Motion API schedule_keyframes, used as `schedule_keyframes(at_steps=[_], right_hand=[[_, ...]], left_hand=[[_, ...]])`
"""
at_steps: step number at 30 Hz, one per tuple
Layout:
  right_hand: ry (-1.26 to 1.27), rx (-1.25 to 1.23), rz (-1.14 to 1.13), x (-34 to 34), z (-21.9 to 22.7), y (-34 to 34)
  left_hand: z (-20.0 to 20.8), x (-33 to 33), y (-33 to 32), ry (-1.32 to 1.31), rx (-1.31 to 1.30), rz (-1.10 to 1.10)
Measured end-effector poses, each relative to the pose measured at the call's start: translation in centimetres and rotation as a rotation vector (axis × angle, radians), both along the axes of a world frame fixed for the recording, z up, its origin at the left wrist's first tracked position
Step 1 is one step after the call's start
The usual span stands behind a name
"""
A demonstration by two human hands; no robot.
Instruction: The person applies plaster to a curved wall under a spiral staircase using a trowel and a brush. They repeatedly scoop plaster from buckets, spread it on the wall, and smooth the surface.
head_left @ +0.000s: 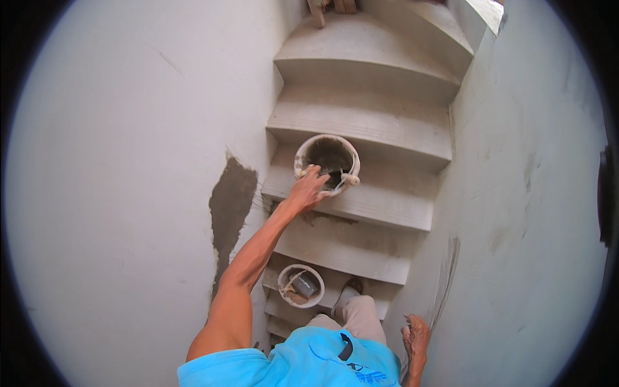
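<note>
My left arm reaches forward to a white bucket (300, 155) standing on a stair step. My left hand (311, 187) is at its near rim with the fingers bent; what they grip is hidden. Dark grey wet mortar (329, 153) lies inside. A pale, short cylindrical grip (350, 179) on a thin rod crosses the rim right of the hand. My right hand (416, 335) hangs low near the right wall, fingers loosely bent and apart, with nothing visible in it.
A smaller white bucket (282, 291), holding a grey object and a stick-like tool, stands lower down beside my leg. A dark mortar patch (231, 200) marks the left wall (129, 193). Steps (361, 109) curve upward, with wooden pieces (332, 8) at the top. The right wall (516, 213) is scuffed.
</note>
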State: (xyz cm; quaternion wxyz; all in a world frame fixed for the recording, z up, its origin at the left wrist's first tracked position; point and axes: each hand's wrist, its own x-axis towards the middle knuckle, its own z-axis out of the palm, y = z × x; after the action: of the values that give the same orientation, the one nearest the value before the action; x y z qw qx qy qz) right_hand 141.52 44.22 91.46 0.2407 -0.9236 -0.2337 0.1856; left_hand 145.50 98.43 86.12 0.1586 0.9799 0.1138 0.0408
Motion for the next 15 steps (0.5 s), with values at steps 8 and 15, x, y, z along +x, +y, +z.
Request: schedule_keyframes(at_steps=[8, 15], right_hand=[[-0.109, -0.063, 0.12, 3.7, 0.1, 2.2], [0.117, -0.085, 0.159, 6.8, 1.4, 6.1]], left_hand=[[25.4, -22.3, 8.3, -0.534, 0.909, 0.708], [34.5, -35.4, 12.5, -0.364, 1.487, 0.824]])
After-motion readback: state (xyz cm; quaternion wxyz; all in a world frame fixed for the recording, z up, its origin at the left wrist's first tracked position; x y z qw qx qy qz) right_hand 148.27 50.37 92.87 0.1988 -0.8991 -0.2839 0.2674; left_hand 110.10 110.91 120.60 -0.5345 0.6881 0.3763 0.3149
